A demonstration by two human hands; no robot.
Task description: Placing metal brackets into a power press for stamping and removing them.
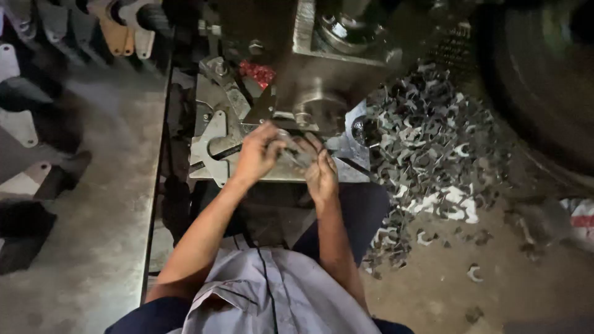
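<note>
Dim, murky light; soft, blurred dark edges

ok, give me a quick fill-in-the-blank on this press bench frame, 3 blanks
1. Both hands, the left hand and the right hand, grip one small ____ part.
2. The heap of scrap offcuts lies on the person's ____ side.
3. The hands work just below the press ____.

Missing: metal; right; head

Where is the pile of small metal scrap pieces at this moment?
In the head view, the pile of metal scrap pieces lies on the floor at the person's right, beside the press machine and just past the right hand.
</note>
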